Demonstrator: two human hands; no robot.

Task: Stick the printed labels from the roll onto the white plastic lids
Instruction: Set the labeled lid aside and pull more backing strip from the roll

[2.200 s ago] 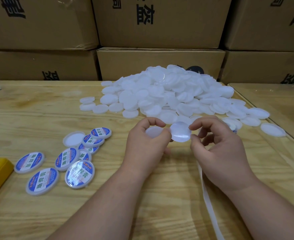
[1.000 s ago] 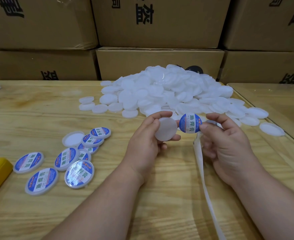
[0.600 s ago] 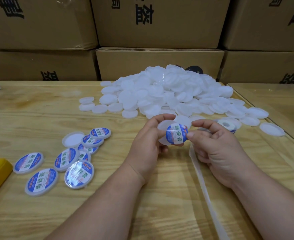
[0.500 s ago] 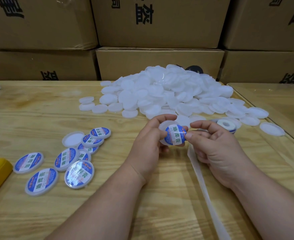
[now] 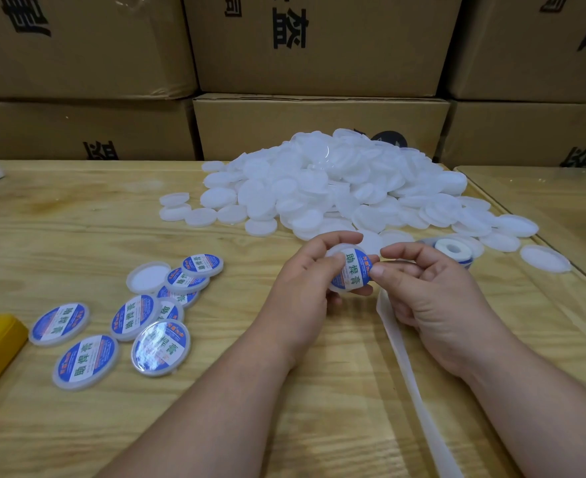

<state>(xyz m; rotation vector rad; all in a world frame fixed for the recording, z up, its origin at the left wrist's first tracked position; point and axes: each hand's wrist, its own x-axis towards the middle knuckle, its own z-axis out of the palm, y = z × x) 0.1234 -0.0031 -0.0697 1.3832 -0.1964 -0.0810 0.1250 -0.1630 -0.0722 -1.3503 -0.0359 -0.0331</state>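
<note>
White lid (image 5: 336,251), label (image 5: 353,272) facing up, pinched in left hand (image 5: 305,291) grip; right hand (image 5: 433,298) presses label.

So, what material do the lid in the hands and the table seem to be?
Lid: probably plastic, translucent white, matte rim; its printed label looks glossy, like the shiny labelled lids nearby. Table: wood, likely pale plywood with visible grain.

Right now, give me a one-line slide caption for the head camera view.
Left hand holds a round white plastic lid while the right hand presses a blue printed label onto it.
</note>
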